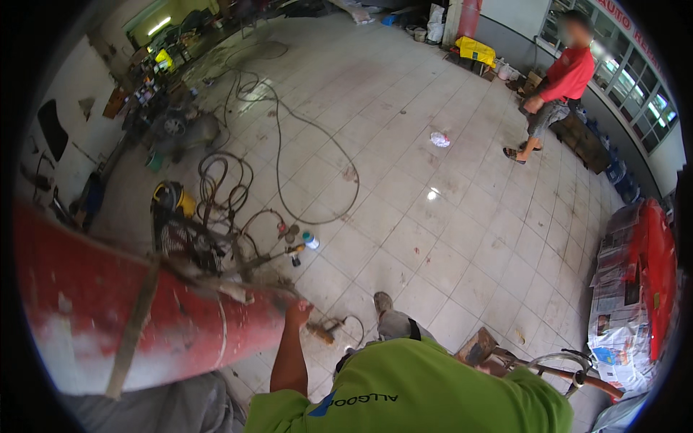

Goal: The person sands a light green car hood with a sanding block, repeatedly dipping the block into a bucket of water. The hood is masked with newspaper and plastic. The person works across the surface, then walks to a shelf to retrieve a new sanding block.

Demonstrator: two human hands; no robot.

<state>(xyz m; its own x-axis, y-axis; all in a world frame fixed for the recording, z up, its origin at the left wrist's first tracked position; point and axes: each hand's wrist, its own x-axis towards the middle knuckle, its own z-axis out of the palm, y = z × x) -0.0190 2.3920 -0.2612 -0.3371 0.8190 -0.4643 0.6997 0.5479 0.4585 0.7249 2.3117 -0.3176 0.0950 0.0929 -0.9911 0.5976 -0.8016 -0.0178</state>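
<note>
At the lower left is a large red car body panel (253,328), with whitish patches and strips of tape across it. My left hand (298,314) is at the panel's right-hand end, its fingers curled against the edge. My right hand does not show; the green shirt covers most of that arm. Below my left hand, a small brown block-like object (321,333) lies on the tiles beside a thin loop. A blue-and-white can (310,240) stands on the floor beyond the panel.
Long dark hoses (280,151) coil over the tiled floor. A black metal frame (189,242) stands behind the panel. To the right, a rod (595,385) with cable crosses near a newspaper-masked red car part (628,289). A person in red (567,76) walks at the far right.
</note>
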